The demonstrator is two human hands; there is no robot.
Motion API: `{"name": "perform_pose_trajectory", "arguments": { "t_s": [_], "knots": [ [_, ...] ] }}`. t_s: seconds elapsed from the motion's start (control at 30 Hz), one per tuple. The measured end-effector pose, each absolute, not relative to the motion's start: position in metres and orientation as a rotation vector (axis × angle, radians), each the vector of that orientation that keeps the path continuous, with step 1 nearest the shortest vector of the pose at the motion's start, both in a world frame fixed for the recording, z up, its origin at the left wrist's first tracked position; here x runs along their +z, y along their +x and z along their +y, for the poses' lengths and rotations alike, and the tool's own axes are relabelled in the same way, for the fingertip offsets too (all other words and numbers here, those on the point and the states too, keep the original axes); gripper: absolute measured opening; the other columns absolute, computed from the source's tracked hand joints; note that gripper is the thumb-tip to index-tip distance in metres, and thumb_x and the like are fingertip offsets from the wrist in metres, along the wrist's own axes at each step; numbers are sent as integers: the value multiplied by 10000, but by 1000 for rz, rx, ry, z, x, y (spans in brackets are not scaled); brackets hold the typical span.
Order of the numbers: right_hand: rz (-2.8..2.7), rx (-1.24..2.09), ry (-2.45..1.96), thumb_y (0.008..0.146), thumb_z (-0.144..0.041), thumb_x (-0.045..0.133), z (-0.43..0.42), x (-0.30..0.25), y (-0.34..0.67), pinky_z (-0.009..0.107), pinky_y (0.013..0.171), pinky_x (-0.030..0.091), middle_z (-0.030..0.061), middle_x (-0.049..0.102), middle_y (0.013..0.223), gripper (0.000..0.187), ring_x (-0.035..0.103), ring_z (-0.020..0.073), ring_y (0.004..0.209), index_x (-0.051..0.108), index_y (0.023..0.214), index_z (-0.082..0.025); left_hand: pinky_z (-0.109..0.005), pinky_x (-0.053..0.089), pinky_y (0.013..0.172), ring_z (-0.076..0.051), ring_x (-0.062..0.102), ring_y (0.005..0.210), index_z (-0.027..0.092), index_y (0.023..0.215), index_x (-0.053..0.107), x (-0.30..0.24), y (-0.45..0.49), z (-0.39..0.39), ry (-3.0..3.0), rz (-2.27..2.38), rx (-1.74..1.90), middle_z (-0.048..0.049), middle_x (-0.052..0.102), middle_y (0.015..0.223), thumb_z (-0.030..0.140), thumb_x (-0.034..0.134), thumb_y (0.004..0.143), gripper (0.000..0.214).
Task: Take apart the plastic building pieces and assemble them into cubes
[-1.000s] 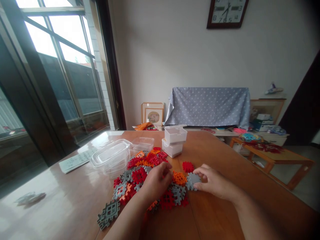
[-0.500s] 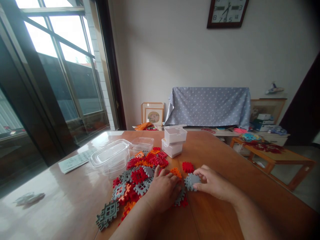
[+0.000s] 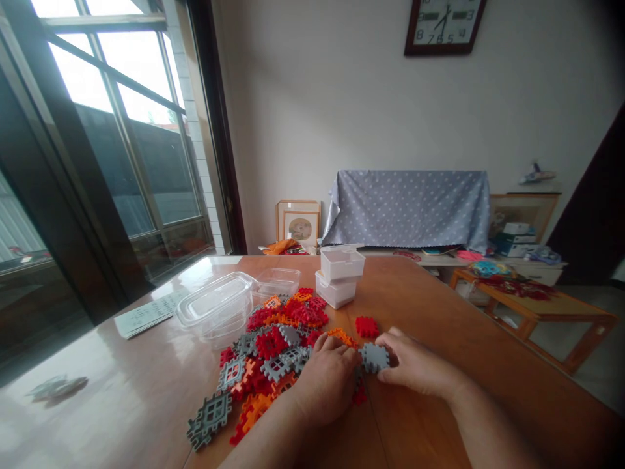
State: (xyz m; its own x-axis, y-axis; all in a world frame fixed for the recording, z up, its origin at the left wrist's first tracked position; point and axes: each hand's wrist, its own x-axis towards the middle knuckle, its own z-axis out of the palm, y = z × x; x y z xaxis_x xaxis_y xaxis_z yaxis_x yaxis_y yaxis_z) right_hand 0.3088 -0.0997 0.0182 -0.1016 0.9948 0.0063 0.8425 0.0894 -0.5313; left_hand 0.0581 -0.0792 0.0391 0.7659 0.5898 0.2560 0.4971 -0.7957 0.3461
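My right hand has its thumb and fingers around the right edge of a solid grey interlocking tile with toothed sides, flat at the table's middle. My left hand lies over the right side of a pile of such tiles, fingers curled down; what is under them is hidden. An orange tile lies just beyond its fingertips, and a red tile sits past the grey one. The pile also holds a red tile, a grey window-patterned tile and a dark grey tile.
Two small stacked plastic boxes stand behind the pile. Clear plastic containers and a paper booklet lie to the left, with a crumpled clear bag farther left. A low wooden side table stands off to the right.
My left hand has moved slightly right, towards the grey tile, showing more orange and red tiles behind it. My right hand still grips the grey tile, whose face now shows more fully.
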Motion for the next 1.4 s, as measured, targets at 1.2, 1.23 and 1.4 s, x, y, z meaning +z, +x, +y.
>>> {"name": "perform_pose_trajectory", "arguments": {
  "t_s": [1.2,1.23,1.4],
  "knots": [
    [-2015,701,-1629,684,-217,742,-92,12,309,284,810,503,21,591,1078,468,623,197,942,666,1142,-271,-529,297,1125,-282,555,1098,248,1169,536,38,56,-79,2597,915,551,-64,688,1077,141,514,794,390],
    [-1996,724,-1620,688,-232,751,-92,12,310,293,829,509,28,588,1107,516,629,202,962,648,1191,-270,-524,308,1120,-281,557,1093,250,1164,541,39,56,-79,2594,913,561,-60,688,1073,142,521,791,389],
    [-1908,741,-1575,754,-327,751,-95,15,311,337,916,512,60,578,1204,575,627,230,1065,591,1301,-250,-461,384,1064,-271,560,1082,247,1141,567,46,48,-73,2573,926,674,-54,681,1071,127,524,790,373]
  ]
}}
